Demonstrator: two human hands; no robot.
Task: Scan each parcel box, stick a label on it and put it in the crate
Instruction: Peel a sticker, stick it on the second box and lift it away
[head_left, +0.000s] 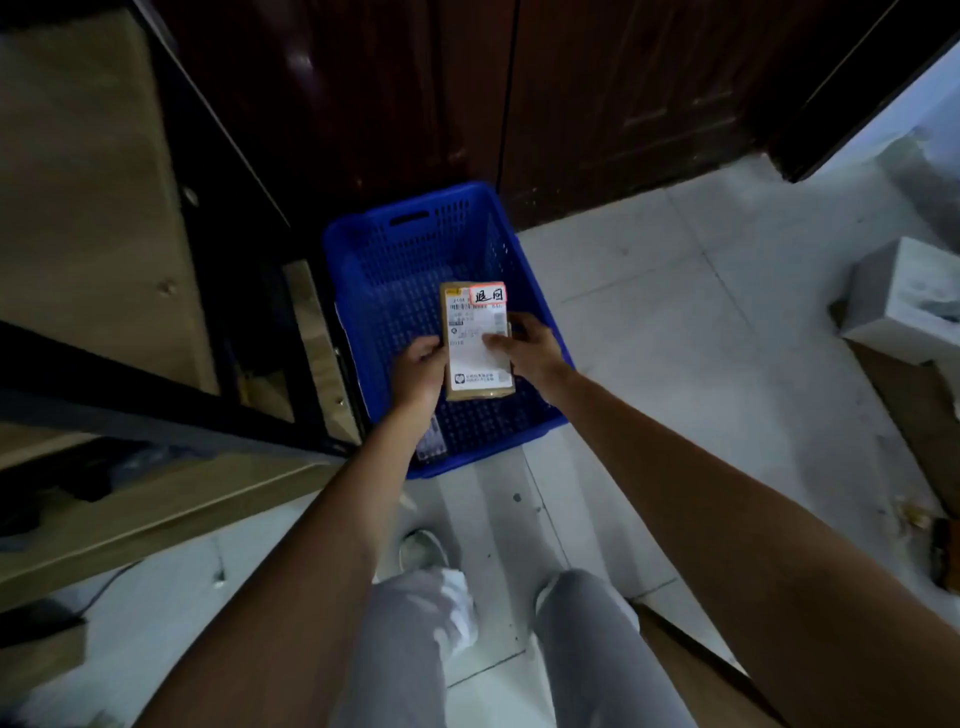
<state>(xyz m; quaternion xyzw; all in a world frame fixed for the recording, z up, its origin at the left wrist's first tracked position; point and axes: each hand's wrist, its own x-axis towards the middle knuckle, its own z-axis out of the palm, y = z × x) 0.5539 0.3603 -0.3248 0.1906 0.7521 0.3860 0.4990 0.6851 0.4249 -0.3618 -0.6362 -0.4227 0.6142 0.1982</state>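
**Both hands hold a labelled parcel over the blue crate**

The left hand (422, 370) grips the left long edge of the parcel box (477, 343), fingers curled round its side. The right hand (530, 349) holds the opposite edge, with its thumb lying across the white shipping label (479, 349) on top and the other fingers wrapped round the right side. The box sits between the two hands, its near end level with the wrists and its far end reaching out past the fingertips.

The box is brown cardboard, lying flat with the label facing up. A small red-bordered sticker (488, 295) with two handwritten characters sits at the far right corner of the top face.

Directly under the box is the blue crate (384, 260), with perforated walls and a handle slot in its far wall. Whether the box touches the crate floor cannot be told.

The crate stands on a pale tiled floor (675, 322), against a dark wooden door (597, 93). A wooden shelf unit (93, 208) is to the left, and a white box (909, 301) lies on the floor well to the right.
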